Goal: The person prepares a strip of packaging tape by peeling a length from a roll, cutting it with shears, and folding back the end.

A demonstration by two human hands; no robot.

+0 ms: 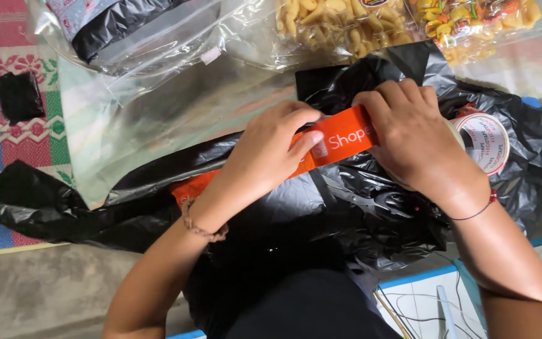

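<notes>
A parcel wrapped in black plastic (pixel 346 201) lies in front of me. Across its top runs a strip of orange tape (pixel 340 141) with white lettering. My left hand (pixel 271 150) presses the strip flat with the thumb on it. My right hand (pixel 409 135) grips the tape roll (pixel 487 141), whose white core sticks out to the right, and holds the strip taut against the parcel. A braided bracelet sits on my left wrist and a thin cord with a red bead on my right.
Clear bags of pasta (pixel 340 25) and coloured pasta (pixel 472 22) lie at the top. A clear bag with a dark packet (pixel 114 28) is top left. A black scrap (pixel 20 94) rests on the patterned mat (pixel 7 138). Thin cables (pixel 421 307) lie bottom right.
</notes>
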